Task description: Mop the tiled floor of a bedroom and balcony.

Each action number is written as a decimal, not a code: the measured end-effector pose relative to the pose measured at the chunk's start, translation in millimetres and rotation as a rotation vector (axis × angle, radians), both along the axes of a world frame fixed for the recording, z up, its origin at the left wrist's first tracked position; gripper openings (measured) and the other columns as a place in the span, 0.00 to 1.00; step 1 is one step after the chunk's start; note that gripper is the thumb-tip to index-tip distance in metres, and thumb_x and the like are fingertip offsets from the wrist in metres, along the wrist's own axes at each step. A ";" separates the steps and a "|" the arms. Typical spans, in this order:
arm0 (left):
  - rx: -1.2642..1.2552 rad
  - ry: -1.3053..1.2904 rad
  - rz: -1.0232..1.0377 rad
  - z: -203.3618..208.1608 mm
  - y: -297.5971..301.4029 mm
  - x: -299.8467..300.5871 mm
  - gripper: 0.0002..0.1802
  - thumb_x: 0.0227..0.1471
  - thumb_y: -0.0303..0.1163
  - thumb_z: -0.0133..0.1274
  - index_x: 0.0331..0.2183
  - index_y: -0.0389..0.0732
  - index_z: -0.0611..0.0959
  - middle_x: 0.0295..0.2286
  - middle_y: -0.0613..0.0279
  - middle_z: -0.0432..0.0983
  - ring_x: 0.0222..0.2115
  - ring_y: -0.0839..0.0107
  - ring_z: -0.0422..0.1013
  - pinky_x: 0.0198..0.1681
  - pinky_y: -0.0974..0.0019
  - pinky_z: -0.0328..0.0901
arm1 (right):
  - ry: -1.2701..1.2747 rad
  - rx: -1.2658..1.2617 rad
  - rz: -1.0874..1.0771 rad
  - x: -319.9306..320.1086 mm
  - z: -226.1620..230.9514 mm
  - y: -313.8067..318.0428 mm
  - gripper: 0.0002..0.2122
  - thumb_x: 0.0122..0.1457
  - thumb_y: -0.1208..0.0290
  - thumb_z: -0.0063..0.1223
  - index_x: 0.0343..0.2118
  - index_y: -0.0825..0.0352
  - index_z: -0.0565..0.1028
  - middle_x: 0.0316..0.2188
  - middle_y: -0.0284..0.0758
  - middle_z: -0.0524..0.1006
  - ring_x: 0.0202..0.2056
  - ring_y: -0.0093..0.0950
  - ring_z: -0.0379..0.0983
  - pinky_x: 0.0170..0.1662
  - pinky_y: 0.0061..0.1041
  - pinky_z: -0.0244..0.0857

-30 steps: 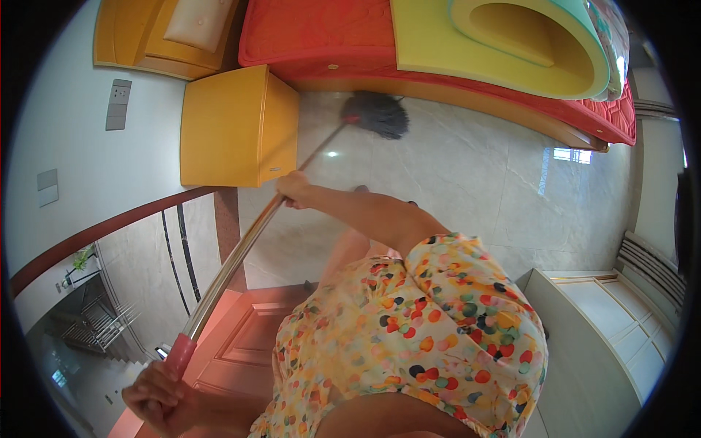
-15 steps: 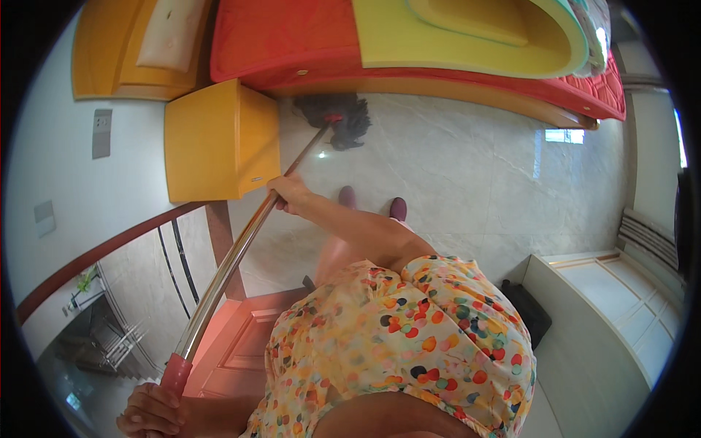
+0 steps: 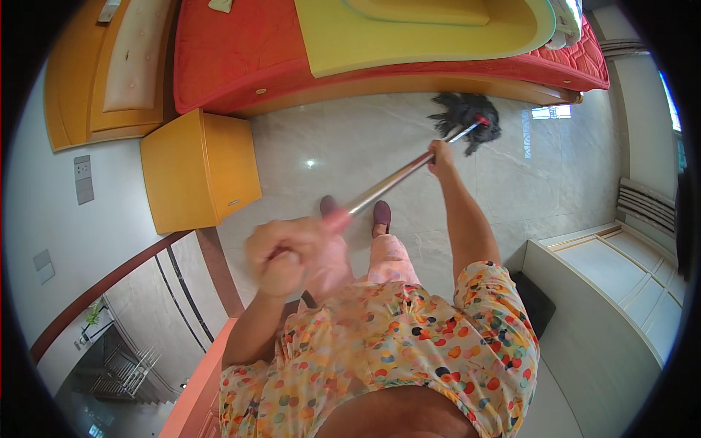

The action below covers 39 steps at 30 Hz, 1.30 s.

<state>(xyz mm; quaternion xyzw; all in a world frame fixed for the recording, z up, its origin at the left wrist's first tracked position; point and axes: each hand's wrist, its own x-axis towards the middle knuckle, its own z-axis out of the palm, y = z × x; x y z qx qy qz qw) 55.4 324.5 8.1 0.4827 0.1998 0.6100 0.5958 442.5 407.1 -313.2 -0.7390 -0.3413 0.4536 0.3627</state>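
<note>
A mop slants across the view, its metal pole (image 3: pixel 391 182) running from lower left to upper right. Its dark stringy head (image 3: pixel 464 113) lies on the tiled floor beside the bed's base, right of centre. My left hand (image 3: pixel 281 252), blurred by motion, is closed round the pink grip at the near end, in front of my body. Farther along the pole, my right hand (image 3: pixel 440 157) is wrapped round it close to the mop head, with that arm stretched forward.
A bed with a red mattress (image 3: pixel 234 62) and a yellow-green board (image 3: pixel 431 47) on it spans the far side. An orange bedside cabinet (image 3: pixel 201 171) stands at left, near a stair railing (image 3: pixel 109 292). A white cabinet (image 3: pixel 599 299) is at right; my shoes (image 3: pixel 381 213) are on the floor.
The mop head has swept right along the bed's base, away from the bedside cabinet. My right hand has swung right with the pole, and my left hand has come up and inward.
</note>
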 end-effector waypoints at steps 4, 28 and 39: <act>-0.085 0.001 0.018 -23.3 10.7 14.9 0.15 0.27 0.19 0.33 0.25 0.32 0.68 0.06 0.63 0.57 0.10 0.72 0.56 0.24 0.64 0.57 | 0.138 -0.358 -0.316 -30.1 49.2 24.9 0.05 0.33 0.74 0.43 0.13 0.61 0.60 0.10 0.29 0.52 0.10 0.22 0.48 0.11 0.21 0.41; 0.244 0.588 0.324 211.9 -171.1 -233.9 0.10 0.32 0.23 0.36 0.07 0.31 0.64 0.05 0.58 0.57 0.06 0.69 0.57 0.08 0.66 0.54 | 0.840 -0.616 0.113 -549.0 188.0 -147.9 0.04 0.37 0.75 0.43 0.13 0.69 0.63 0.07 0.37 0.64 0.06 0.25 0.59 0.06 0.21 0.47; 0.263 0.504 0.336 220.7 -206.0 -276.5 0.17 0.40 0.26 0.38 0.35 0.27 0.67 0.08 0.63 0.59 0.08 0.71 0.58 0.11 0.67 0.57 | 0.740 -0.724 0.246 -517.0 214.0 -155.9 0.04 0.36 0.76 0.45 0.16 0.72 0.67 0.09 0.38 0.67 0.07 0.25 0.62 0.07 0.21 0.50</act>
